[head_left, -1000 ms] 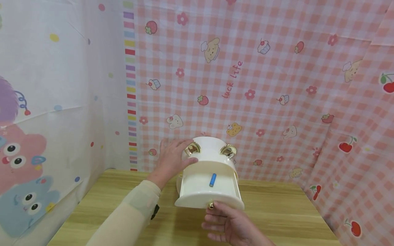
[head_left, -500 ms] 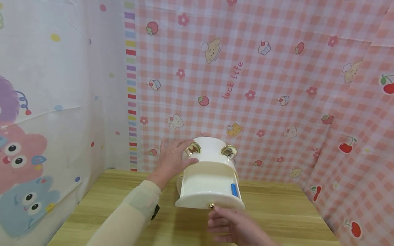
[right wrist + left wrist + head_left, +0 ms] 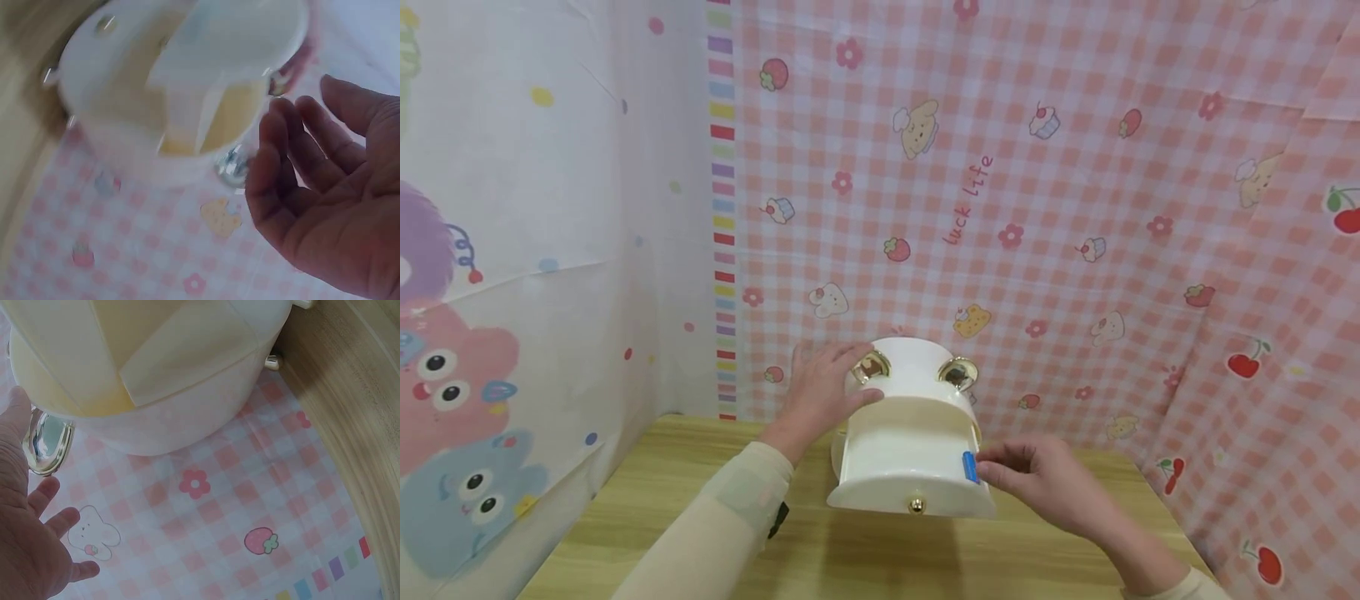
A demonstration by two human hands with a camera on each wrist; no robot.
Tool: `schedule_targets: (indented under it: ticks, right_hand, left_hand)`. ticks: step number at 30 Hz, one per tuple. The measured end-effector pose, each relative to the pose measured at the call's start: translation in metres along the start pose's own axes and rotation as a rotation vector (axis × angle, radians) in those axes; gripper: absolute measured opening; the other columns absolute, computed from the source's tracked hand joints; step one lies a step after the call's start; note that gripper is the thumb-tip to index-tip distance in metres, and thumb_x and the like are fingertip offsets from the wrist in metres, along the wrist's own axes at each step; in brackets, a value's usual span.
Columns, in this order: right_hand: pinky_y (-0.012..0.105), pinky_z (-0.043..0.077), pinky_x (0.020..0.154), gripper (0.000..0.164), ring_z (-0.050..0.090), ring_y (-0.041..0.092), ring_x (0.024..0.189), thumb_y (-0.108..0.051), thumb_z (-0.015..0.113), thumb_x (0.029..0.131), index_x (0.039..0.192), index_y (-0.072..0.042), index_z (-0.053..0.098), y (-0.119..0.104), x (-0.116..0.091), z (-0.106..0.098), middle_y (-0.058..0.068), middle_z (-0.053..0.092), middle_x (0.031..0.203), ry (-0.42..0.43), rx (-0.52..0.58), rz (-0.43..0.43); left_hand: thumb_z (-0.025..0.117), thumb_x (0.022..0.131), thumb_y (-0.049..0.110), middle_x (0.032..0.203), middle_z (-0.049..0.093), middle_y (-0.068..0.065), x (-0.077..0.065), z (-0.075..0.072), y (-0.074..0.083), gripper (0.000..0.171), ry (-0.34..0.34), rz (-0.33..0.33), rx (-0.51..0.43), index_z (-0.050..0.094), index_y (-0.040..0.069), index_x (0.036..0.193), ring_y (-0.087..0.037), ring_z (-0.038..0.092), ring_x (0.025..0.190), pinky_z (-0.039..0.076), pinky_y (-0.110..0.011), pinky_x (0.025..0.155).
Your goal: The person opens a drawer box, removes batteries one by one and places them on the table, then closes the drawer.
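A rounded white box [image 3: 914, 358] with gold ring-shaped ornaments has its drawer [image 3: 880, 490] pulled out in the head view. A small blue stick-shaped thing [image 3: 970, 467] lies inside, along the drawer's right side. My right hand [image 3: 1052, 483] has its thumb and index fingertips right at the blue stick. In the right wrist view, blurred, these fingers [image 3: 284, 119] are loosely bent, with a gap between thumb and index. My left hand [image 3: 823, 392] rests at the box's upper left with fingers spread, the thumb at its front edge beside a gold ornament [image 3: 50, 440].
A gold knob [image 3: 917, 505] sits at the middle of the drawer front. The box stands on a wood-grain table [image 3: 760, 542]. Behind it hangs a pink checked cloth [image 3: 1045, 350], and a white printed cloth [image 3: 565, 350] hangs at the left.
The blue stick has slid from the drawer's middle to its right side. My right hand has left the gold knob and moved up and right to the stick. The left hand stays put.
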State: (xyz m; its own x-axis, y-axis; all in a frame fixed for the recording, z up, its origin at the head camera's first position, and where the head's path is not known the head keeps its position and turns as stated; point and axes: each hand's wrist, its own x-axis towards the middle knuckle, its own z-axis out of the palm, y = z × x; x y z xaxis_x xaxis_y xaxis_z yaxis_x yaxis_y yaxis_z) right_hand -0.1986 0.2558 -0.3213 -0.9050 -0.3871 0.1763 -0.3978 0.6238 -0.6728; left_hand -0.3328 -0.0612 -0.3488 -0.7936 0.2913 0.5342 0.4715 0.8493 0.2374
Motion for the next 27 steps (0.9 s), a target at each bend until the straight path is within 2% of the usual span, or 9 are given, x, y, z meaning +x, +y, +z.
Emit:
schedule_targets:
  ticks: [2, 4, 8, 14, 17, 20, 27]
  right_hand:
    - [0.022, 0.058, 0.071, 0.018, 0.069, 0.001, 0.085, -0.031, 0.077, 0.100, 0.108, -0.016, 0.083, 0.002, 0.009, -0.005, -0.007, 0.081, 0.097, 0.042, -0.177, -0.070]
    - [0.023, 0.057, 0.069, 0.013, 0.069, 0.003, 0.082, -0.027, 0.080, 0.097, 0.105, -0.017, 0.084, 0.004, 0.018, -0.008, -0.009, 0.080, 0.094, 0.053, -0.332, -0.146]
    - [0.026, 0.058, 0.071, 0.012, 0.071, 0.006, 0.083, -0.023, 0.083, 0.094, 0.104, -0.017, 0.084, 0.007, 0.036, -0.012, -0.007, 0.082, 0.098, -0.016, -0.533, -0.247]
    - [0.028, 0.060, 0.073, 0.012, 0.074, 0.009, 0.083, -0.022, 0.086, 0.090, 0.101, -0.016, 0.085, 0.007, 0.055, -0.013, -0.005, 0.082, 0.099, -0.148, -0.630, -0.278]
    - [0.032, 0.062, 0.077, 0.015, 0.074, 0.011, 0.087, -0.024, 0.090, 0.085, 0.098, -0.018, 0.086, 0.003, 0.062, -0.012, -0.008, 0.082, 0.097, -0.203, -0.662, -0.246]
    - [0.032, 0.061, 0.076, 0.018, 0.071, 0.008, 0.084, -0.026, 0.093, 0.080, 0.095, -0.020, 0.086, -0.001, 0.067, -0.011, -0.011, 0.081, 0.093, -0.250, -0.700, -0.204]
    - [0.034, 0.062, 0.073, 0.023, 0.068, 0.006, 0.083, -0.032, 0.096, 0.076, 0.094, -0.023, 0.087, -0.003, 0.073, -0.001, -0.011, 0.079, 0.095, -0.299, -0.777, -0.130]
  left_hand:
    - [0.076, 0.092, 0.061, 0.157, 0.060, -0.003, 0.000, 0.000, 0.000, 0.076, 0.000, 0.002, 0.000, 0.055, 0.028, 0.157, -0.030, 0.055, 0.147, 0.019, -0.071, 0.130]
    - [0.076, 0.092, 0.061, 0.157, 0.060, -0.003, 0.000, 0.001, 0.000, 0.076, 0.000, 0.002, -0.002, 0.055, 0.028, 0.156, -0.030, 0.054, 0.147, 0.019, -0.071, 0.130]
    - [0.076, 0.092, 0.061, 0.158, 0.059, -0.002, 0.000, 0.001, -0.001, 0.075, -0.004, 0.000, -0.010, 0.055, 0.028, 0.157, -0.030, 0.054, 0.148, 0.018, -0.071, 0.130]
    - [0.076, 0.092, 0.061, 0.156, 0.061, -0.002, 0.000, 0.001, -0.001, 0.075, 0.012, 0.011, -0.011, 0.056, 0.027, 0.156, -0.030, 0.055, 0.146, 0.021, -0.071, 0.129]
    - [0.076, 0.092, 0.061, 0.156, 0.061, -0.002, 0.000, 0.000, -0.001, 0.075, 0.014, 0.011, -0.016, 0.056, 0.028, 0.156, -0.031, 0.055, 0.147, 0.020, -0.073, 0.128]
    - [0.076, 0.092, 0.061, 0.156, 0.061, -0.002, 0.000, 0.000, -0.002, 0.075, 0.014, 0.012, -0.019, 0.056, 0.028, 0.156, -0.031, 0.055, 0.147, 0.019, -0.074, 0.128]
    - [0.077, 0.092, 0.060, 0.154, 0.062, -0.002, -0.001, 0.001, -0.003, 0.075, 0.027, 0.027, -0.007, 0.057, 0.027, 0.156, -0.030, 0.056, 0.145, 0.021, -0.072, 0.129]
